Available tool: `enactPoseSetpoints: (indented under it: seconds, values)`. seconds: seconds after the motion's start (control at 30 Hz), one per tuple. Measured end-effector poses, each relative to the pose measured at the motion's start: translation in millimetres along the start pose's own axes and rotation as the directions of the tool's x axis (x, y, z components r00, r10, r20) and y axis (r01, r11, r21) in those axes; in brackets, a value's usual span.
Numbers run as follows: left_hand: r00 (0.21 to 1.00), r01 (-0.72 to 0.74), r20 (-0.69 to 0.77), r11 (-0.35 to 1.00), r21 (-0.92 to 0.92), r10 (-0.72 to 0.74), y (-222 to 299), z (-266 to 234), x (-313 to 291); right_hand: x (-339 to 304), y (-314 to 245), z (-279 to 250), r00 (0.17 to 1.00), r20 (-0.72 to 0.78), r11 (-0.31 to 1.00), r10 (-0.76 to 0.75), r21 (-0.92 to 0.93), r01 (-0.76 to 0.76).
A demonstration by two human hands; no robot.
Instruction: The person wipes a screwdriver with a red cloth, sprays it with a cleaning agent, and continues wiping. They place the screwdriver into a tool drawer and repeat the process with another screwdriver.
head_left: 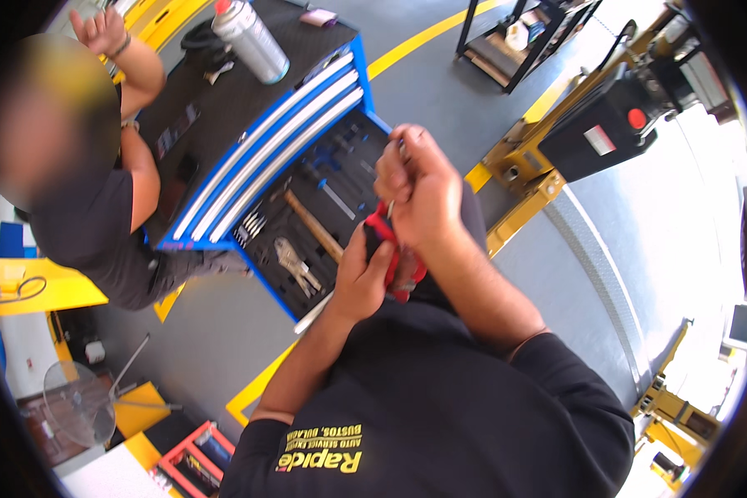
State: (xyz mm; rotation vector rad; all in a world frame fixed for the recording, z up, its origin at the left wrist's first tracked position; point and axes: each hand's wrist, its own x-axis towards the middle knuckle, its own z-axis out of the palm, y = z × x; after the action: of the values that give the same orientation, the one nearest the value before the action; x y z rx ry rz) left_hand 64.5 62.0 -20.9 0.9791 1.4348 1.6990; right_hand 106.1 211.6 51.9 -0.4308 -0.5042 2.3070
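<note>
Close in front of my chest, my left hand (363, 272) is closed around a red-handled tool (379, 224); fingers hide much of it, and its exact kind cannot be made out. My right hand (423, 187) is just above and to the right, thumb and fingers pressed together on something small that I cannot make out. Beyond my hands, an open tool drawer (267, 280) with dark lining holds locking pliers (294, 264), a wooden handle (314, 226), a blue-and-silver tool (337, 199) and several other tools.
The blue tool cabinet (359, 62) carries a spray can (253, 43) on its dark top. To its left stands a co-worker (83, 224), one hand raised. A yellow-and-black lift post (589, 133) rises at right. A dark shelf cart (506, 54) stands behind; a fan (79, 404) is lower left.
</note>
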Motion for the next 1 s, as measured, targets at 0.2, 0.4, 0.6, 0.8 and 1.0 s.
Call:
enactPoseSetpoints:
  seconds: [0.2, 0.4, 0.6, 0.8, 1.0]
  values:
    - [0.969, 0.197, -0.074, 0.921, -0.336, -0.235, 20, 5, 2, -6, -5, -2, 0.998, 0.053, 0.998, -0.026, 0.050, 0.024]
    - [0.983, 0.155, 0.174, 0.736, -0.659, -0.051, 58, 0, 8, -5, -19, -2, 0.994, 0.079, 0.994, -0.081, 0.084, 0.074]
    - [0.979, 0.104, 0.202, 0.943, -0.316, -0.040, 34, -10, 2, -6, -18, 4, 0.996, 0.088, 0.985, -0.033, 0.172, 0.017]
    - [0.976, 0.002, 0.216, 0.989, -0.150, 0.030, 25, -4, 7, -13, -9, 7, 0.990, 0.136, 0.998, -0.032, 0.064, 0.024]
    - [0.993, 0.111, 0.079, 0.902, -0.418, -0.085, -4, -7, 5, -19, -2, 18, 0.976, 0.201, 0.996, -0.079, -0.014, 0.083]
